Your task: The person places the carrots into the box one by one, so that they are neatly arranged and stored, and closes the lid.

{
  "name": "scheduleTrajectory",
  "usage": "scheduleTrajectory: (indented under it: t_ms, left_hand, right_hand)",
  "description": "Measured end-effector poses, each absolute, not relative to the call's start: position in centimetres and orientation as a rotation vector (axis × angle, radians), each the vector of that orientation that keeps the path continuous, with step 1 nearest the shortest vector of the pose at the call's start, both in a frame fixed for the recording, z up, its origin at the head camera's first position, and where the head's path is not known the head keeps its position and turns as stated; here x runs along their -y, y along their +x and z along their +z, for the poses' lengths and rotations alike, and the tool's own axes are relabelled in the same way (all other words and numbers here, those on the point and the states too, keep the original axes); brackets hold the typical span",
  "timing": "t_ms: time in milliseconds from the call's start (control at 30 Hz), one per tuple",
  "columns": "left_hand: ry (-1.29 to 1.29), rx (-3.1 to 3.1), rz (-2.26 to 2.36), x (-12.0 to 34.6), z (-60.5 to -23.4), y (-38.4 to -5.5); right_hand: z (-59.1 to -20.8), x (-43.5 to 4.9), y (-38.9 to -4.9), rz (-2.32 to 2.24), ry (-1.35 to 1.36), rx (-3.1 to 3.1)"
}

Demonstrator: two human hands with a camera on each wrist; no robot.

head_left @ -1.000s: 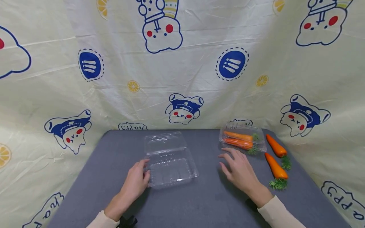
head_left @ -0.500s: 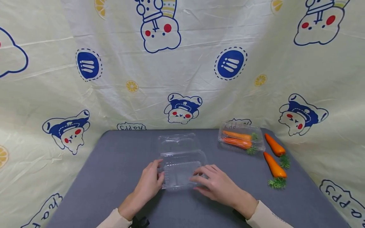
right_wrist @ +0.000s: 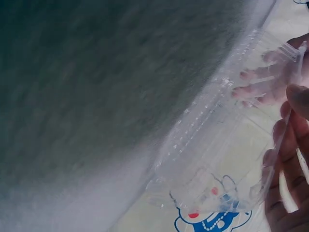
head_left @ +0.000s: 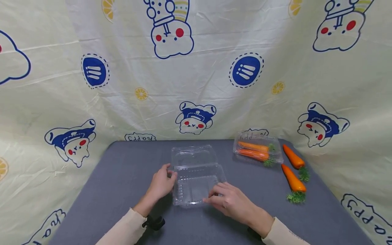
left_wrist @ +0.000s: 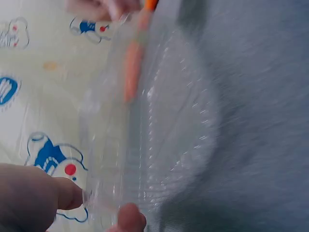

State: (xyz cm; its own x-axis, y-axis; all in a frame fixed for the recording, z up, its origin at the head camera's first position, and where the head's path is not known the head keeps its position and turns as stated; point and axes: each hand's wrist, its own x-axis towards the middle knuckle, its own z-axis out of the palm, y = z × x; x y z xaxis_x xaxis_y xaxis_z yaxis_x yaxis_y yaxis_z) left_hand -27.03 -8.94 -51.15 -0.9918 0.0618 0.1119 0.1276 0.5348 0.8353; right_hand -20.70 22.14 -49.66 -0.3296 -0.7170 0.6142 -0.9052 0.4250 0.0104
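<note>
A clear plastic clamshell container [head_left: 196, 187] stands unfolded on the table, its lid [head_left: 193, 157] laid back toward the far side. Nothing lies inside it. At the left rim is my left hand [head_left: 161, 181]; in the left wrist view its thumb [left_wrist: 130, 218] and a finger pinch the plastic edge. My right hand [head_left: 231, 200] pinches the near right rim, thumb on one side and fingers [right_wrist: 285, 140] on the other in the right wrist view. Through the plastic in that view, spread fingers of the left hand [right_wrist: 260, 89] show.
At the back right sits a second clear container [head_left: 258, 137], closed over orange carrots [head_left: 253, 153]. Beside it, near the right edge of the grey table [head_left: 128, 180], lie two loose carrots with green tops, one farther back [head_left: 293, 156] and one nearer [head_left: 293, 178]. A printed curtain [head_left: 122, 102] hangs behind.
The open container has shifted right along with my left hand. My right hand has come left, from near the carrots to the container's near right rim, where its fingers have closed on the edge.
</note>
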Motion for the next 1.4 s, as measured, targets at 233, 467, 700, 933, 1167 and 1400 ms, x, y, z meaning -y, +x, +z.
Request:
scheduleTrajectory:
  t_ms: [233, 467, 700, 933, 1167, 1400]
  left_hand:
    - [-0.104, 2.68, -1.64, 9.5, -54.9, -31.6]
    - [-0.105, 2.634, -1.82, 8.6, -49.9, -28.3]
    - [-0.035, 2.604, -1.907, 8.4, -48.9, -27.6]
    - [-0.047, 2.517, -2.001, 8.6, -48.9, -27.7]
    - [-0.049, 2.506, -2.014, 8.6, -48.7, -27.5]
    - [-0.025, 2.51, -2.004, 8.6, -48.8, -27.3]
  right_hand:
    - [-49.4, -21.5, -20.3, 0.673, 1.274, 2.318]
    - [-48.9, -21.3, -19.9, 0.812, 1.141, 2.57]
    - [-49.3, -21.6, -20.0, 0.885, 1.045, 2.632]
    - [-49.3, -22.3, -20.1, 0.845, 0.876, 2.6]
    - [-49.0, -23.1, -20.3, 0.842, 0.552, 2.598]
    - [-49.0, -24.1, -20.7, 1.01, 0.35, 2.682]
